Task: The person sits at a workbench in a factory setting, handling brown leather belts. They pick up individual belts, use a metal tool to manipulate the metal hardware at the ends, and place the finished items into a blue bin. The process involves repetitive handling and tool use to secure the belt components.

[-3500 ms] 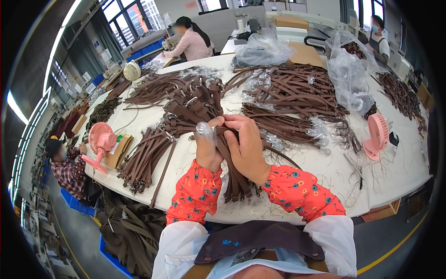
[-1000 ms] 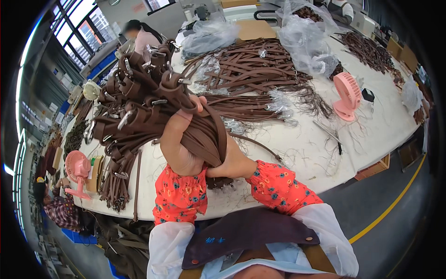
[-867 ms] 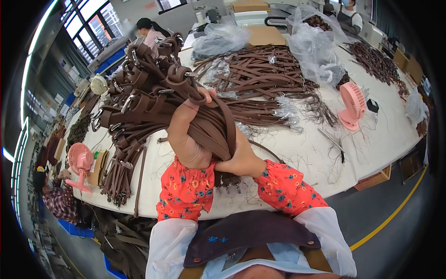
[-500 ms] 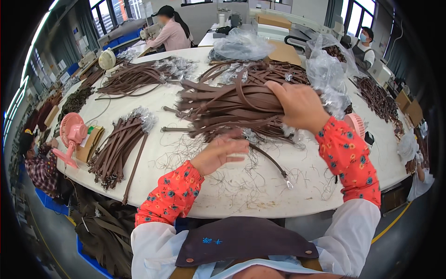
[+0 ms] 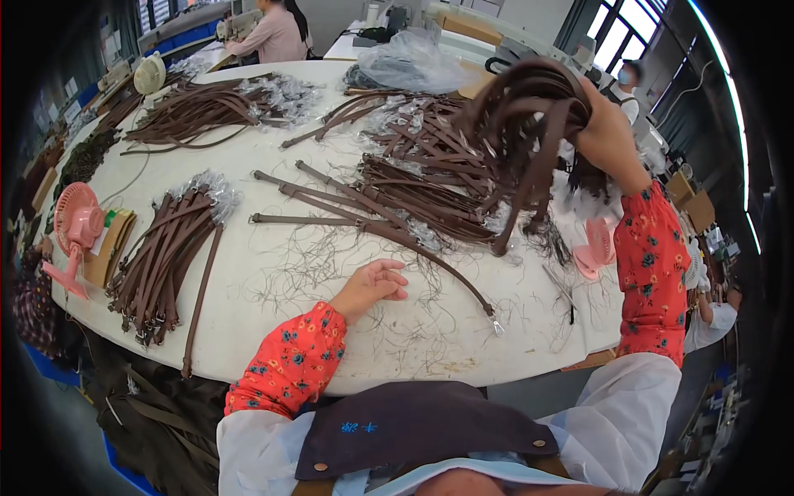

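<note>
My right hand (image 5: 610, 136) is closed round a thick, looped bundle of brown straps (image 5: 529, 116), raised above the table at the right. Some strap ends hang down from it to the pile. Over the white tabletop, my left hand (image 5: 372, 289) holds nothing, its fingers loosely bent and slightly apart. Beyond that hand lies a pile of brown straps (image 5: 422, 194) with metal buckles and clear plastic at some ends. A single strap (image 5: 438, 258) curves toward me and ends in a metal clip. Farther left rests a neat stack of brown straps (image 5: 165, 256).
Loose thread ends litter the white table (image 5: 397, 355). Pink fans stand at the left (image 5: 76, 227) and right (image 5: 597, 248), near scissors (image 5: 561, 285). Another strap heap (image 5: 198, 116) and a clear plastic bag (image 5: 409, 62) lie farther back. Other people sit around the room.
My right hand has lifted the bundle of straps up and to the right, uncovering straps beneath. My left hand has come away from the pile toward me. The view has shifted.
</note>
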{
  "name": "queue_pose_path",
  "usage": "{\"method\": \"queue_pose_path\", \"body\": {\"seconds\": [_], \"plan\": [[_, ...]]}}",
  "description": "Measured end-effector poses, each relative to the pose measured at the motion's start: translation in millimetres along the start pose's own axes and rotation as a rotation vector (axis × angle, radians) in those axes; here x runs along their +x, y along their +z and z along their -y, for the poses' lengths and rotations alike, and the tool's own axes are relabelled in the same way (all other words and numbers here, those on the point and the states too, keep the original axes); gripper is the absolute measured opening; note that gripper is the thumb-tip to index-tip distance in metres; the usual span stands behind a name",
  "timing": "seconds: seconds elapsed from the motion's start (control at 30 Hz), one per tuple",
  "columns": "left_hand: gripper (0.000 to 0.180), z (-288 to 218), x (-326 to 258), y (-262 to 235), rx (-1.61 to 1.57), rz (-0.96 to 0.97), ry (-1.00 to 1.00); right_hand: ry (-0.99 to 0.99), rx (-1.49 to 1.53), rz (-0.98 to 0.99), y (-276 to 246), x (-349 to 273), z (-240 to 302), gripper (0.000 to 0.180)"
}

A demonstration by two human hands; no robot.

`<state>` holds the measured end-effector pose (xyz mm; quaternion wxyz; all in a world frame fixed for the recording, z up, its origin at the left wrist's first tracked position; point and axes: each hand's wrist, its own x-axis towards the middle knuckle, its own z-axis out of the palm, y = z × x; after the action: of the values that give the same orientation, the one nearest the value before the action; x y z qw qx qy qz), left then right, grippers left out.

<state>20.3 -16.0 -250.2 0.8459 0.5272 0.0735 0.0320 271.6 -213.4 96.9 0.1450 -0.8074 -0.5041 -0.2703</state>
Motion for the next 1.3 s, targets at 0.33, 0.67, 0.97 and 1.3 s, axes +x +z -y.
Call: {"method": "queue_pose_path", "body": {"seconds": [0.33, 0.67, 0.97, 1.3], "plan": [[0.039, 3, 2, -4, -0.003, 0.015, 0.011, -0.151, -0.206, 0.201, 36, 10, 13, 0.059], [0.04, -1, 1, -2, 0.037, 0.012, 0.025, -0.111, -0.365, 0.426, 39, 16, 6, 0.057], [0.039, 1, 0, 1, 0.039, 0.025, 0.027, -0.11, -0.325, 0.492, 43, 13, 7, 0.052], [0.039, -1, 3, 3, 0.077, 0.032, 0.042, -0.007, -0.345, 0.427, 31, 15, 0, 0.05]]}}
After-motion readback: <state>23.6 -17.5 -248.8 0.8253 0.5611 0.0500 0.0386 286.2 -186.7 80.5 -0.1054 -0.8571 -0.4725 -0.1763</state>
